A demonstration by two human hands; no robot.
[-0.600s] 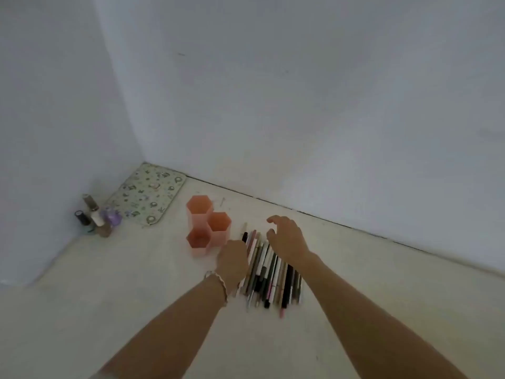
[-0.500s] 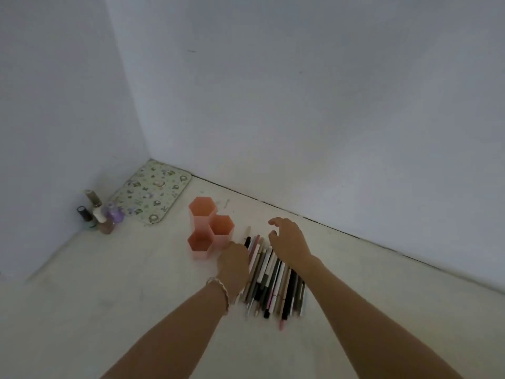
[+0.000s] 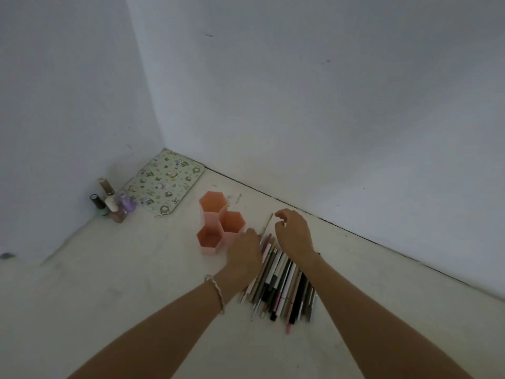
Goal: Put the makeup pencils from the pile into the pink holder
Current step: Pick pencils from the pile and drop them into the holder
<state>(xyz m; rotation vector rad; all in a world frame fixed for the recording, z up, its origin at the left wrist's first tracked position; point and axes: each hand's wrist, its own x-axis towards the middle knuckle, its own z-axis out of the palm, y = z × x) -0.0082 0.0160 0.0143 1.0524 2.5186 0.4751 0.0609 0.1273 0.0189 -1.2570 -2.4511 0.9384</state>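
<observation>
Head view, looking down into a white-walled corner over a pale surface. Pile of makeup pencils (image 3: 284,283) lying flat side by side, black, white, pink and beige, reaching from near the lower centre up toward both hands. Pink holder (image 3: 210,218) standing upright just left of the pile's far end, made of three hexagonal cells joined together, the rear cell tallest.

Left hand (image 3: 244,253) back-up over the pile's far left corner, close beside the holder's front cells; fingers hidden under the hand, so cannot tell whether gripping a pencil. Braided bracelet (image 3: 216,291) on that wrist.

Right hand (image 3: 295,233) raised over the far end of the pile, fingers loosely bent and spread a little, holding nothing visible. Thin pencil (image 3: 267,224) lying just left of its fingertips, between the two hands; touching or apart, cannot tell.

Nail-polish bottles (image 3: 112,206) clustered against the left wall. Patterned green mat (image 3: 164,184) flat in the corner, beyond the holder.
</observation>
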